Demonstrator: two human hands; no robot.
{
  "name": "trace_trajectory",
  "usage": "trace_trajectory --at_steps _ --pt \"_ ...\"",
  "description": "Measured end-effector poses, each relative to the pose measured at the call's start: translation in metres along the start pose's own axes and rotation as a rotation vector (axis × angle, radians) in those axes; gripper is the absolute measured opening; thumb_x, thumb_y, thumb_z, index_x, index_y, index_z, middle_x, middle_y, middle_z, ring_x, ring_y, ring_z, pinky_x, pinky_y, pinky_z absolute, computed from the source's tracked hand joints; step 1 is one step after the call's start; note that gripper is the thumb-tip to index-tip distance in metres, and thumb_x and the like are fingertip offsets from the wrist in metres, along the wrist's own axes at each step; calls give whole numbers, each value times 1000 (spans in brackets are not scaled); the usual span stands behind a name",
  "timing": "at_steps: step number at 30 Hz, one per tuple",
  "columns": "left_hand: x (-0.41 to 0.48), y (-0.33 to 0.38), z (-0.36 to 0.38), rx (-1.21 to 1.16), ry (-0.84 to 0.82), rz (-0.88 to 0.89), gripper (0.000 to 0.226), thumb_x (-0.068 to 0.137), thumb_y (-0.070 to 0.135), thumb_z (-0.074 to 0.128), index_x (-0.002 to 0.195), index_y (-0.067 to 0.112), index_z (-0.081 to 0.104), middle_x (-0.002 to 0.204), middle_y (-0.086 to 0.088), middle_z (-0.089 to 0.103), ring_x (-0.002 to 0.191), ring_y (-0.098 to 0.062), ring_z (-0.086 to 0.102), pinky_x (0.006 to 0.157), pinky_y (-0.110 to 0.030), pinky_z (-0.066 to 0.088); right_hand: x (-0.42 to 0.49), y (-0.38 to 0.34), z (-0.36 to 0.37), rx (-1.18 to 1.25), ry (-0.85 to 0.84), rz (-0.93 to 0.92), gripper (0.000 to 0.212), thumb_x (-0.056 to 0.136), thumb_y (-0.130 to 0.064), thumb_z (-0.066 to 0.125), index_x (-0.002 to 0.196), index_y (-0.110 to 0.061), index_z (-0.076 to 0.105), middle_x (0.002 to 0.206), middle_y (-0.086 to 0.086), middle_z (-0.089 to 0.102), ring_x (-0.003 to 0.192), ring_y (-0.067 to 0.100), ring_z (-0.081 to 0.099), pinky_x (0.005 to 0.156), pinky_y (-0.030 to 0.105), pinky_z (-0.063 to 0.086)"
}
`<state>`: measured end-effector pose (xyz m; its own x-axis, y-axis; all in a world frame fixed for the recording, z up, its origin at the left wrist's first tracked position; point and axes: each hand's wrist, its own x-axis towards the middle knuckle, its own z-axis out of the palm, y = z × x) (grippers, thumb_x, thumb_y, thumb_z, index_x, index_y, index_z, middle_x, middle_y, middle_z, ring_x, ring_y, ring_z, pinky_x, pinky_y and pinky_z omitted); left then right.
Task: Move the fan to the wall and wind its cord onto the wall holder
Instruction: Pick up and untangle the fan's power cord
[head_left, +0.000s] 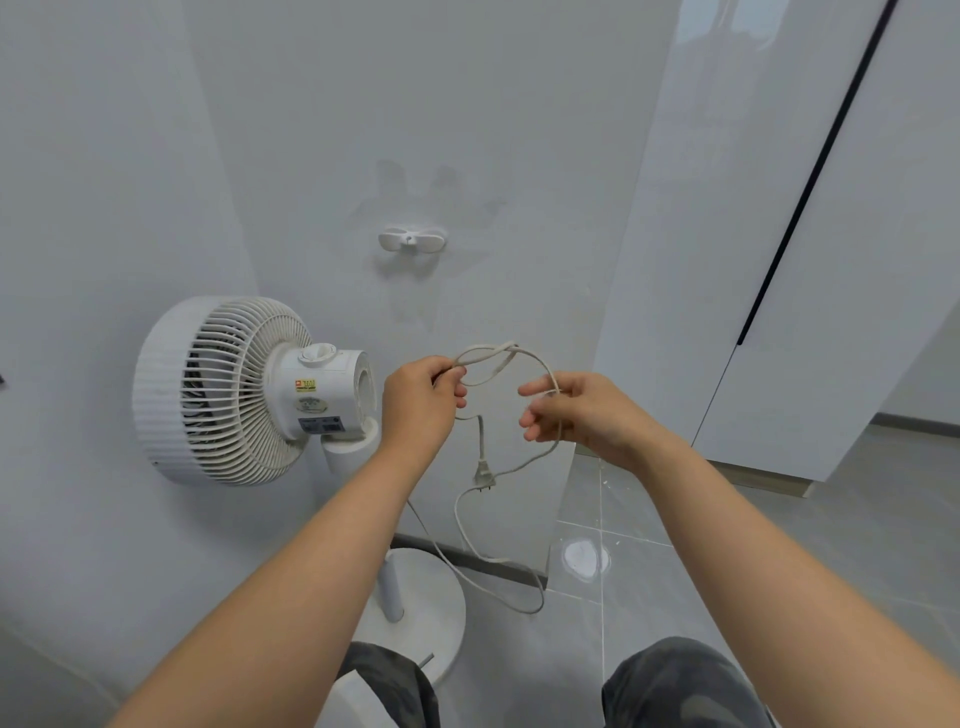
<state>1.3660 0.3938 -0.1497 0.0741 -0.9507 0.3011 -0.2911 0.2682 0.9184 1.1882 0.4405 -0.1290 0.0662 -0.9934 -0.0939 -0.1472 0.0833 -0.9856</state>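
A white pedestal fan (223, 389) stands close against the grey wall (493, 104). Its head faces left and its round base (441, 613) sits on the tiled floor (727, 561). The power cord (488, 358) rises from near the base, curves just above the floor, and climbs to the hands, where it forms a loose loop.

The left grip (418, 402) is closed, pinching the cord at the loop's left end between thumb and curled fingers. The right grip (576, 410) is curled round the loop's right side, the cord passing between thumb and fingers. The plug (483, 475) dangles on a short length between and below the two hands.

The white two-winged wall holder (412, 240) is fixed to the wall above the hands, apart from the cord. Glossy white cabinet doors (701, 260) stand to the right. Camouflage trousers (675, 686) show at the bottom.
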Motion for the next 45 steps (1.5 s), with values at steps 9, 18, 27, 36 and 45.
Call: trace_trajectory --at_steps 9,18,27,36,45 --pt "1 13 -2 -422 -19 -189 24 95 6 46 75 11 58 71 -8 62 51 -3 65 56 -15 53 9 17 -3 35 125 63 21 94 -12 50 77 -10 62 80 5 66 73 13 61 72 25 45" --pt "1 18 -3 -583 54 -214 18 98 6 40 92 2 57 79 -8 64 57 -4 67 60 -13 55 8 33 -4 -520 102 156 20 90 -9 49 74 -10 60 60 3 60 57 14 56 52 21 44" --pt "3 19 -7 -389 65 -191 31 99 9 35 73 12 52 64 -6 53 53 -13 55 49 -17 48 16 55 -16 -787 263 207 36 97 -27 44 72 -11 64 56 -2 48 56 12 47 52 22 33" --pt "6 20 -10 -149 -270 -154 35 100 13 35 70 12 54 77 -5 61 68 -12 63 61 -25 53 21 57 -24 -769 281 298 18 90 -14 55 76 -6 62 56 6 56 50 15 49 52 24 39" --pt "-2 23 -14 -75 -401 -203 37 100 11 31 72 7 54 66 -11 59 41 -7 60 44 -20 49 19 43 -20 -696 174 327 48 89 -3 39 137 -6 38 123 19 58 89 28 63 68 28 49"
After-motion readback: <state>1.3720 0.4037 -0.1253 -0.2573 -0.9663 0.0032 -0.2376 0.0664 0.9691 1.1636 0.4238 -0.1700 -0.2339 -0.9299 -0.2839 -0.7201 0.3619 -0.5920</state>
